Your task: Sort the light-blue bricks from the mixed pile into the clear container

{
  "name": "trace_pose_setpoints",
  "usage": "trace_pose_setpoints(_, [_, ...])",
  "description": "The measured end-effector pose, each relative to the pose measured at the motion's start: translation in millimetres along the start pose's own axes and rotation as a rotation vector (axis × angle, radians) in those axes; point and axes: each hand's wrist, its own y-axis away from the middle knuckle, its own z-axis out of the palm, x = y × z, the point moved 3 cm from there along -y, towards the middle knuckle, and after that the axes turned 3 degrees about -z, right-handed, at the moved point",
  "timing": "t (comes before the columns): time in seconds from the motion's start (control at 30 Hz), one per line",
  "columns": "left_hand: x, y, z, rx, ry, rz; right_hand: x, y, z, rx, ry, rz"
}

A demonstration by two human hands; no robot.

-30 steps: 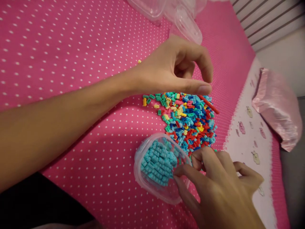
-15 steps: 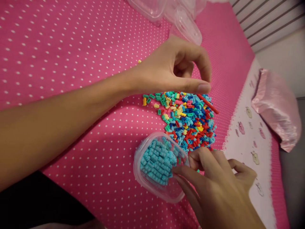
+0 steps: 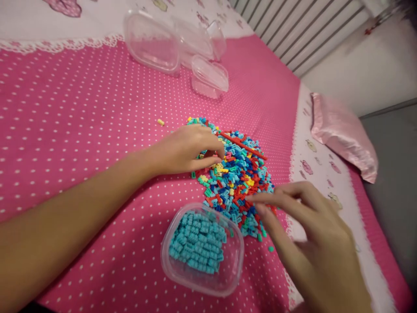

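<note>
Hand (image 3: 312, 234) (the right, fingertips (image 3: 260, 209) slightly parted) hovers at the brick pile (image 3: 241, 174).

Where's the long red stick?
In the head view, the long red stick lies right of centre, on the upper-right side of the brick pile, near the left hand.

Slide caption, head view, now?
Left hand and right hand at mixed-colour bricks, beside a tub of teal bricks.
</note>
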Motion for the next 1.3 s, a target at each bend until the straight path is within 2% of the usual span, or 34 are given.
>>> trace_pose_setpoints(0.03, [0, 0, 1.9, -0.020, -0.005, 0.008, 6, -5, 8, 0.105, -0.046, 0.086])
trace_pose_setpoints(0.07, [0, 0, 3.4, -0.037, -0.009, 0.010, 11, -10, 20, 0.144, -0.103, 0.131])
trace_pose_setpoints(0.2, [-1, 0, 6.4, -0.070, -0.036, -0.018, 22, -21, 67, 0.021, -0.120, 0.105])
trace_pose_setpoints(0.3, [-2, 0, 7.6, -0.083, -0.040, -0.021, 26, -21, 79, -0.002, -0.059, 0.075])
trace_pose_setpoints(0.43, [-3, 0, 8.8, -0.070, -0.053, -0.008, 26, -21, 71, 0.021, -0.068, 0.043])
trace_pose_setpoints(0.57, [-5, 0, 9.2, -0.055, -0.060, 0.004, 21, -16, 40, -0.040, -0.227, 0.026])
trace_pose_setpoints(0.67, [-6, 1, 9.7, -0.058, -0.069, 0.008, 9, -5, 11, -0.236, -0.317, -0.087])
trace_pose_setpoints(0.77, [-7, 1, 10.3, -0.054, -0.065, 0.011, -7, 9, -6, -0.422, -0.295, -0.233])
trace_pose_setpoints(0.83, [-8, 0, 10.7, -0.051, -0.063, 0.008, -15, 15, -6, -0.445, -0.226, -0.259])
trace_pose_setpoints(1.0, [-8, 0, 11.8, -0.045, -0.097, 0.003, -22, 21, 11, -0.393, -0.008, -0.083])
trace_pose_setpoints(1.13, [-7, 0, 11.2, -0.039, -0.103, -0.009, -24, 24, 18, -0.382, -0.016, -0.127])
trace_pose_setpoints(1.3, [-6, -1, 11.0, -0.067, -0.091, -0.031, -12, 27, 16, -0.472, 0.023, -0.229])
